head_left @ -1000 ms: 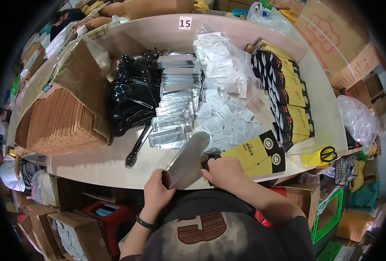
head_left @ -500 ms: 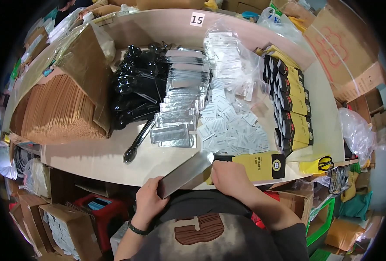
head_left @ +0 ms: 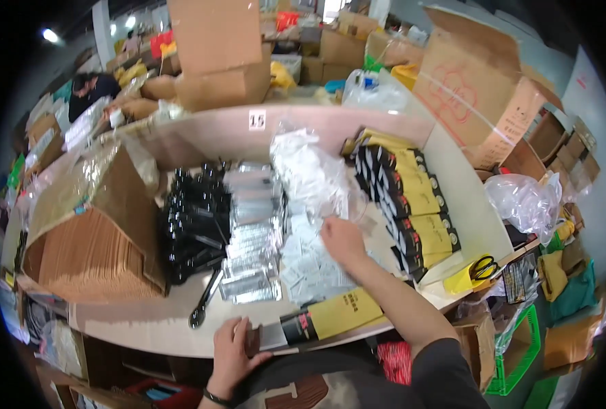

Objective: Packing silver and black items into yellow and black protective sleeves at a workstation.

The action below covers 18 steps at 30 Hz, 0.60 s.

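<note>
Yellow-and-black packet (head_left: pixel 331 319): laid along near edge of table (head_left: pixel 139 326), long axis left to right, black end pointed left. Silver piece (head_left: pixel 273 335): held in left hand (head_left: pixel 232 356), pointed right. Right hand (head_left: pixel 343 243): seen over white slips (head_left: pixel 305 253); finger spread cannot be told.

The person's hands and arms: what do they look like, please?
The left hand is ungloved, with a thin dark band at the wrist. The right hand is ungloved too, with no band. The right arm has a short dark sleeve; any left sleeve is out of view.

Black spoons (head_left: pixel 195 218), white packets (head_left: pixel 301 255) on table (head_left: pixel 132 326)
</note>
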### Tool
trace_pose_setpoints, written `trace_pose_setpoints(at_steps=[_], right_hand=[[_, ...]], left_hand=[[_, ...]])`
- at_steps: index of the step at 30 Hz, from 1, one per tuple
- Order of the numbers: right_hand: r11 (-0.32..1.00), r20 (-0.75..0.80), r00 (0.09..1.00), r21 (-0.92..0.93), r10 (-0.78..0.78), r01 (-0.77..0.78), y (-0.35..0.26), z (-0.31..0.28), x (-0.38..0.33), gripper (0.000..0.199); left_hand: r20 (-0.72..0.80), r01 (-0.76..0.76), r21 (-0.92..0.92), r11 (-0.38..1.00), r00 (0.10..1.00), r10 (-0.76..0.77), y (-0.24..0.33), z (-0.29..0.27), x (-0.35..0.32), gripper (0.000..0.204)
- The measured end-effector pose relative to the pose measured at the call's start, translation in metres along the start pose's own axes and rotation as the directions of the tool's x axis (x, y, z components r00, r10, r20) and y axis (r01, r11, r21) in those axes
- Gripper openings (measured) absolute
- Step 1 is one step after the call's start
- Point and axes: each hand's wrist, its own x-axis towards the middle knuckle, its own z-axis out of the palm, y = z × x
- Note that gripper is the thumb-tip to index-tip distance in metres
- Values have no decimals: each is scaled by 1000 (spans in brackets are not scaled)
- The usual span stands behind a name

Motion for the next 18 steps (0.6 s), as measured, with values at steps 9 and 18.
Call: trace_pose_setpoints(at_steps=[9, 18], right_hand=[[986, -192, 971, -58, 143, -157, 132, 29, 49, 51], [912, -40, 984, -382, -174, 146, 64, -53, -14, 24]], left_hand=[[-174, -80, -8, 997, 982, 78, -17, 47, 3, 67], [-240, -27, -12, 1000, 970, 23, -16, 40, 7, 63]])
